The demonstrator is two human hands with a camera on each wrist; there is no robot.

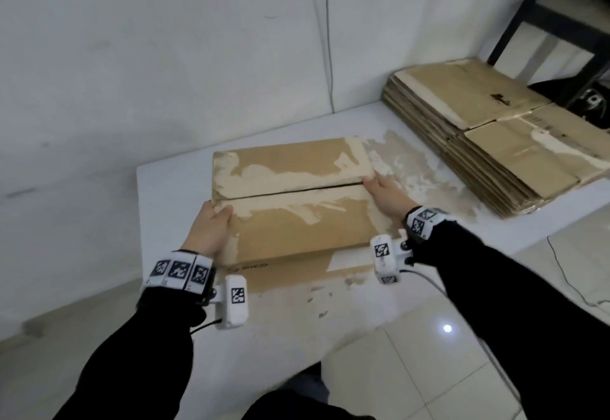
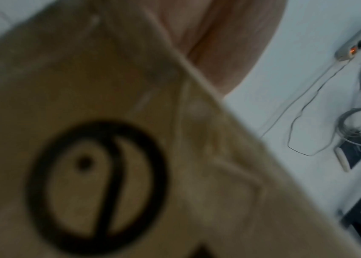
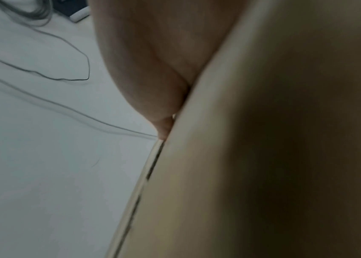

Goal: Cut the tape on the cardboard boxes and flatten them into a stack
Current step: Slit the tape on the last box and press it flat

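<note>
Head view: your left hand [image 1: 211, 228] and right hand [image 1: 389, 195] grip opposite ends of the worn brown cardboard box [image 1: 297, 198], long axis spanning between them; flattened brown cardboard stack [image 1: 495, 142] lies far right, nearer your right hand.

box [image 1: 297, 208] on table [image 1: 171, 195], stack [image 1: 488, 142] right

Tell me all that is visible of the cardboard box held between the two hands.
The cardboard box is brown, worn, with pale torn patches. Its two top flaps meet at a dark seam. It sits on the white table. The left hand holds its left end, thumb on top; the right hand holds its right end. A round black logo shows in the left wrist view.
</note>
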